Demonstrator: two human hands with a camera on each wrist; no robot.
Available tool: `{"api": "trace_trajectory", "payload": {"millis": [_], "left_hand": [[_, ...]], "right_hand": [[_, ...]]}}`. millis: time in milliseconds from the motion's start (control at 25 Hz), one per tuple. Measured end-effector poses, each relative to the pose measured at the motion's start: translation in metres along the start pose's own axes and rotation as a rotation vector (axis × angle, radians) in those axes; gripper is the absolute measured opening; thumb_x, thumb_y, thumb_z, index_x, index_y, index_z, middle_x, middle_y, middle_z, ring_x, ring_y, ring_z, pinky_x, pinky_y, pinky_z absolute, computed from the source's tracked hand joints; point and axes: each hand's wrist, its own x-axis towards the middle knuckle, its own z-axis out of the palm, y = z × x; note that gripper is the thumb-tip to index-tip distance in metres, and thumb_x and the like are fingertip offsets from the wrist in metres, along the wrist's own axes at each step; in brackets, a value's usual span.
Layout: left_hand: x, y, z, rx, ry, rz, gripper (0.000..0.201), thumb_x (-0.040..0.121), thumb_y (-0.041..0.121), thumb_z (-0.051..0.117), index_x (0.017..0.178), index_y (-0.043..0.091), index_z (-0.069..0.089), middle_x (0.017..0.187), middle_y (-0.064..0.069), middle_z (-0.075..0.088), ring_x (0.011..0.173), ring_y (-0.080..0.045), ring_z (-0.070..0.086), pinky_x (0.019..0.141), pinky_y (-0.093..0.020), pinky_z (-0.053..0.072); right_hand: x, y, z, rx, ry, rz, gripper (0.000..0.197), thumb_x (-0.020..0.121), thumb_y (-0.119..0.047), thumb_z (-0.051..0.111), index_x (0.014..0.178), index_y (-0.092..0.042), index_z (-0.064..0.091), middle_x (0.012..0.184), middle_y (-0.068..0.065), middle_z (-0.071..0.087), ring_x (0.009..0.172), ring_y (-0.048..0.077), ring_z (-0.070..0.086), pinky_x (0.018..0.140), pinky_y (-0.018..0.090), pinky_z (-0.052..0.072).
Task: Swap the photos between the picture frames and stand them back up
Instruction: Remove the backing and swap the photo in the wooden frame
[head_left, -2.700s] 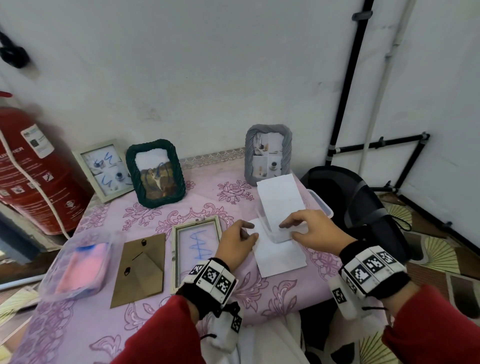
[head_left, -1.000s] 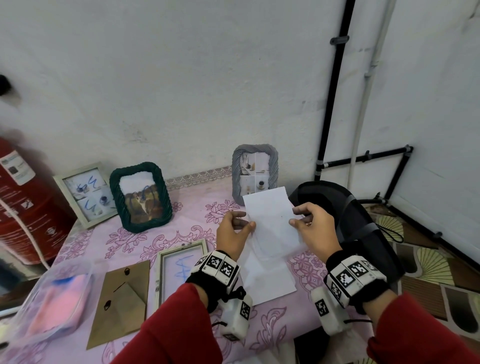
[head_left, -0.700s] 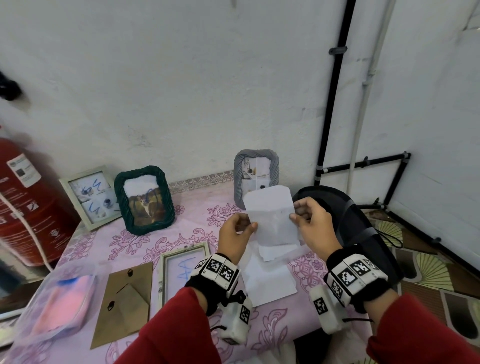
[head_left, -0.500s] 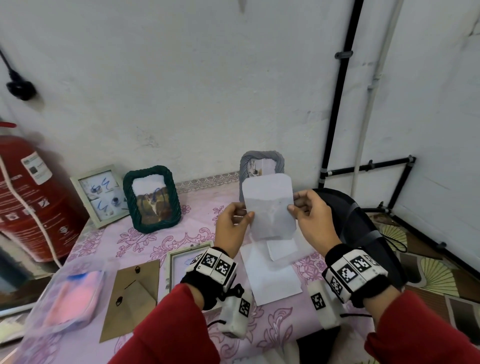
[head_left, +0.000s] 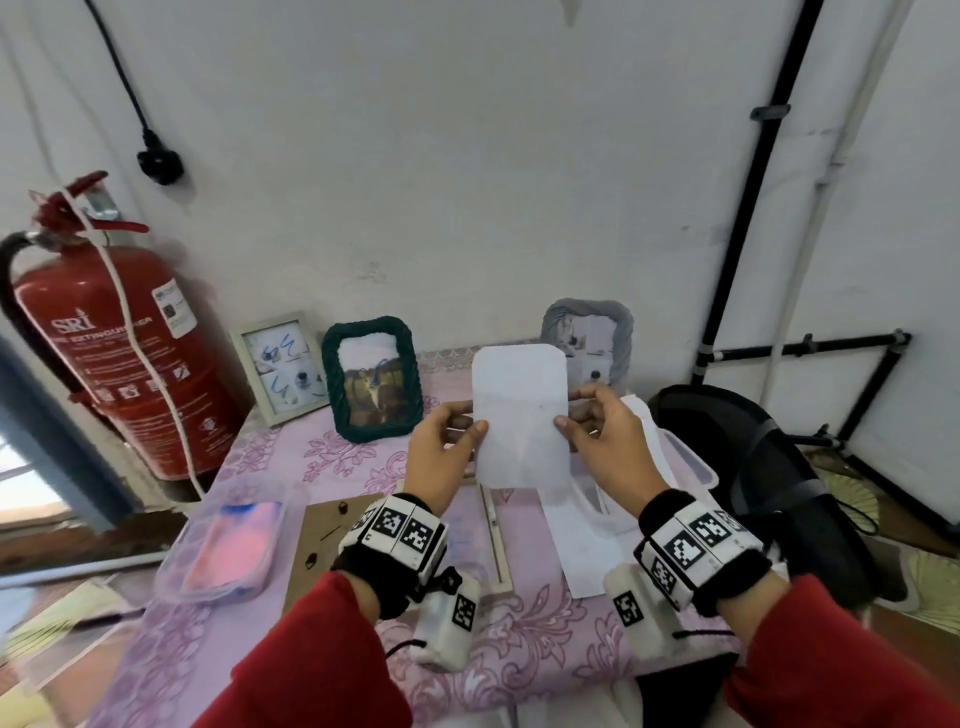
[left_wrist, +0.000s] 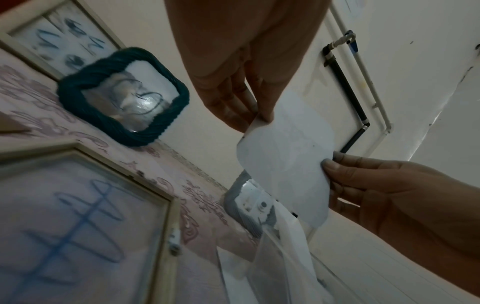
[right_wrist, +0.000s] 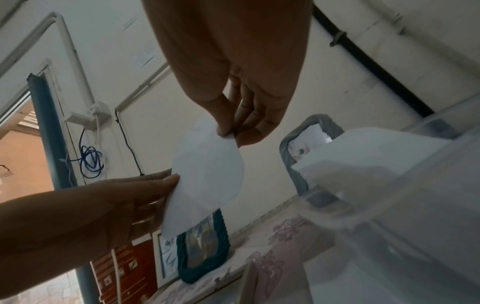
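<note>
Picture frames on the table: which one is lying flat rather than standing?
The light wooden frame with the blue scribble, lying beside its brown backing board. The white frame, green frame and grey frame stand upright.

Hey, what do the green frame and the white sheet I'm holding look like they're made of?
Green frame: seemingly cord or rope wound around it, matte dark green; twisted ridges show along its border. The core is hidden.

White sheet: thin paper or photo paper, blank on the side facing you, with rounded corners; it bows slightly between the left hand and right hand.

Standing green frame (head_left: 371, 385) and grey frame (head_left: 589, 338) block the table's (head_left: 337, 457) far edge.
</note>
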Motion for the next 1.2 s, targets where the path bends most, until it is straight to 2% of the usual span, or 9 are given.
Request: {"api": "trace_trajectory", "payload": {"millis": [80,280,440,520,640,800,960,1080,1200], "left_hand": [[-0.004,-0.006,-0.016,0.017,0.006,-0.023,0.023,0.087,0.006,0.061,0.11,0.006,0.06,0.081,0.002,0.058,0.076,-0.015,0.056,0.063,-0.028,0.056],[-0.013,-0.019,-0.05,0.058,-0.02,-0.127,0.026,0.088,0.005,0.06,0.113,0.001,0.058,0.085,-0.005,0.057,0.079,-0.021,0.056,0.064,-0.026,0.053],[-0.026,-0.027,-0.071,0.115,-0.1,-0.201,0.032,0.084,-0.002,0.062,0.116,0.0,0.054,0.079,-0.002,0.054,0.07,-0.017,0.053,0.064,-0.024,0.052],[-0.031,-0.032,-0.079,0.124,-0.12,-0.248,0.037,0.083,-0.004,0.063,0.118,-0.001,0.052,0.079,-0.002,0.054,0.072,-0.02,0.054,0.068,-0.03,0.053],[-0.039,-0.039,-0.086,0.184,-0.165,-0.305,0.044,0.081,-0.005,0.065,0.121,0.003,0.049,0.078,-0.001,0.052,0.066,-0.014,0.053,0.062,-0.024,0.052],[-0.045,-0.048,-0.087,0.222,-0.188,-0.336,0.051,0.077,-0.008,0.067,0.123,0.006,0.047,0.077,-0.002,0.048,0.065,-0.015,0.047,0.067,-0.029,0.049],[-0.051,-0.054,-0.088,0.321,-0.212,-0.328,0.053,0.074,-0.003,0.072,0.121,0.007,0.049,0.077,0.002,0.051,0.065,-0.008,0.048,0.063,-0.015,0.047],[-0.055,-0.056,-0.089,0.46,-0.227,-0.281,0.057,0.073,0.005,0.075,0.124,0.009,0.05,0.098,-0.006,0.055,0.087,-0.014,0.052,0.082,-0.024,0.05],[-0.056,-0.058,-0.089,0.581,-0.228,-0.29,0.062,0.074,0.011,0.076,0.13,0.011,0.049,0.123,-0.011,0.045,0.114,-0.022,0.047,0.104,-0.037,0.041]], "right_hand": [[-0.004,0.002,0.013,-0.025,-0.061,0.012,0.024,0.086,-0.008,0.064,0.104,-0.018,0.053,0.084,0.014,0.063,0.077,0.025,0.059,0.077,0.043,0.055],[-0.014,0.012,0.044,-0.187,-0.274,0.063,0.048,0.082,-0.003,0.065,0.124,-0.014,0.045,0.081,-0.001,0.052,0.07,0.016,0.054,0.079,0.044,0.055],[-0.023,0.017,0.061,-0.246,-0.37,0.085,0.058,0.081,-0.003,0.067,0.132,-0.015,0.041,0.081,-0.006,0.049,0.067,0.006,0.051,0.071,0.029,0.05],[-0.028,0.02,0.066,-0.25,-0.421,0.094,0.062,0.08,-0.004,0.068,0.134,-0.015,0.039,0.081,-0.008,0.049,0.067,0.006,0.051,0.072,0.028,0.05],[-0.034,0.024,0.07,-0.282,-0.489,0.096,0.069,0.078,-0.005,0.07,0.137,-0.014,0.035,0.081,-0.013,0.048,0.067,0.005,0.049,0.071,0.024,0.045],[-0.036,0.029,0.073,-0.319,-0.528,0.094,0.075,0.074,-0.006,0.074,0.137,-0.014,0.034,0.079,-0.007,0.049,0.066,0.006,0.05,0.071,0.023,0.045],[-0.037,0.035,0.075,-0.371,-0.537,0.084,0.074,0.072,-0.009,0.076,0.134,-0.015,0.037,0.077,-0.005,0.049,0.067,0.008,0.05,0.06,0.013,0.039],[-0.038,0.04,0.075,-0.406,-0.551,0.088,0.074,0.071,-0.011,0.077,0.133,-0.016,0.037,0.076,-0.005,0.052,0.065,0.005,0.05,0.054,0.006,0.035],[-0.039,0.043,0.075,-0.435,-0.557,0.083,0.075,0.071,-0.013,0.078,0.133,-0.015,0.037,0.083,-0.003,0.053,0.068,0.001,0.049,0.056,0.007,0.035]]}}
